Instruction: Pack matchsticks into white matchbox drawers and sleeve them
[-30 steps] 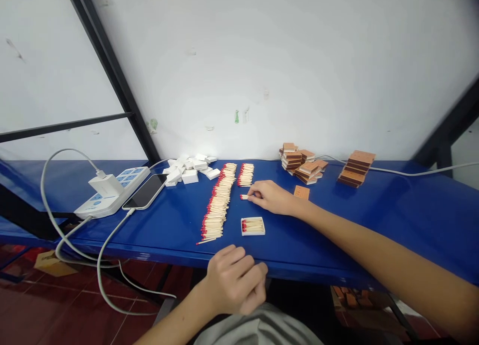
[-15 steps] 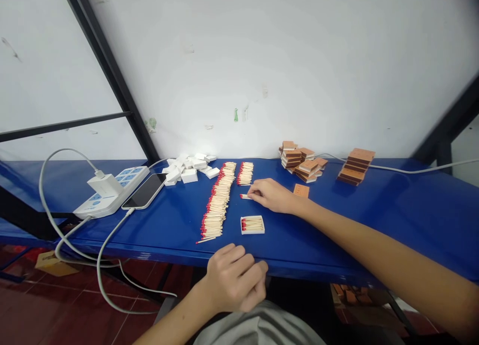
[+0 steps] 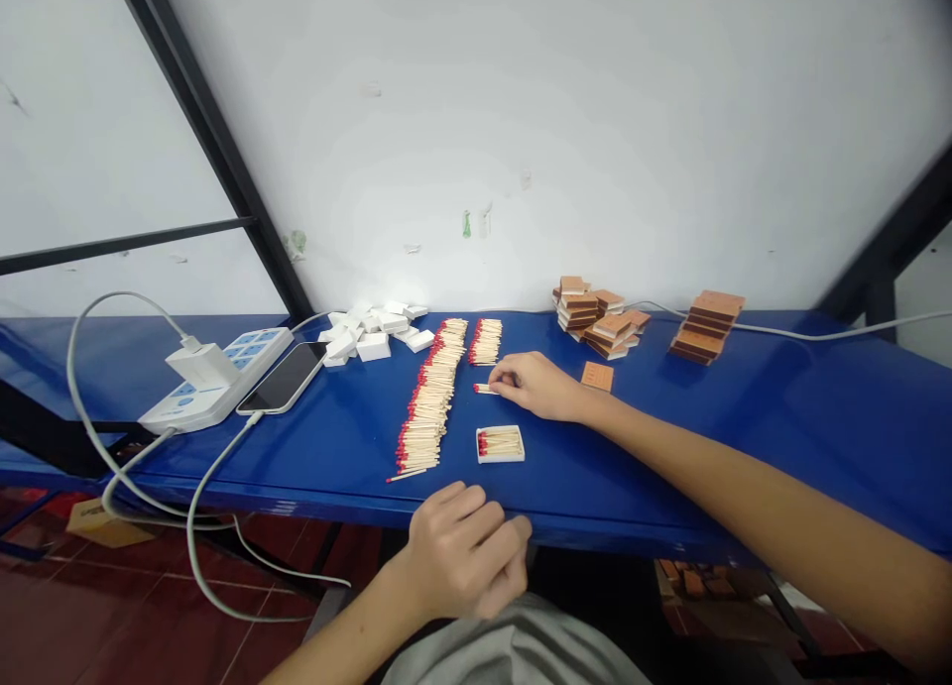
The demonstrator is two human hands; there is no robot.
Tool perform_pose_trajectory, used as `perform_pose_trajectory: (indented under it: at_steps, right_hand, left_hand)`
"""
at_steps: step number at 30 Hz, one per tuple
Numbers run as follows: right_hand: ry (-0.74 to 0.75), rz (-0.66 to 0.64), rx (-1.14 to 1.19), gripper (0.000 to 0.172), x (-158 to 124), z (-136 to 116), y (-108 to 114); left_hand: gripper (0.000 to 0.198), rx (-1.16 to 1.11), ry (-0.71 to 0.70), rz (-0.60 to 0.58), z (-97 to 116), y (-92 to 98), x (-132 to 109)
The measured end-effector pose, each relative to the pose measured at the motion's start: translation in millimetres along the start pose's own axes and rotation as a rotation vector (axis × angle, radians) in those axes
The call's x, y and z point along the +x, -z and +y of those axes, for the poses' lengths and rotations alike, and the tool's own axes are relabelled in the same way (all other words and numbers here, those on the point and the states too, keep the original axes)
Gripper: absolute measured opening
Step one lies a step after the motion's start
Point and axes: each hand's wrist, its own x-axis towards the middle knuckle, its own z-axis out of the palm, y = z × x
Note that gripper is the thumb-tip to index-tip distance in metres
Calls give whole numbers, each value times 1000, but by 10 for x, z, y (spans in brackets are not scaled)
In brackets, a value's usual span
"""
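My right hand point(image 3: 536, 386) pinches a few matches point(image 3: 483, 389) on the blue table, their red heads pointing left past the fingertips. Just in front of it sits a white matchbox tray point(image 3: 501, 444) holding several matches. Left of the tray runs a long row of matches point(image 3: 429, 398), and a shorter row point(image 3: 486, 342) lies behind my fingers. My left hand point(image 3: 470, 551) is curled at the table's front edge, its fingers folded; whether anything is inside cannot be seen. One brown matchbox cover point(image 3: 597, 377) lies beside my right wrist.
Several white trays point(image 3: 372, 330) are heaped at the back left, near a phone point(image 3: 284, 378) and a power strip point(image 3: 215, 383) with white cables. Brown matchboxes point(image 3: 595, 313) and a leaning stack point(image 3: 706, 326) stand at the back right. A box with brown pieces is below the table.
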Motion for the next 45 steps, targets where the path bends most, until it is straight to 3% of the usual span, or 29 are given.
perform_pose_trajectory:
  at_steps: [14, 29, 45]
  right_hand:
    - [-55, 18, 99, 10, -13, -52, -5]
    - [0, -11, -11, 27, -27, -91, 41]
    - [-13, -111, -2, 15, -23, -125, 96]
  left_hand:
    - [14, 0, -4, -14, -2, 1, -10]
    - [14, -5, 3, -6, 5, -2, -6]
    - [16, -5, 19, -13, 12, -1, -11]
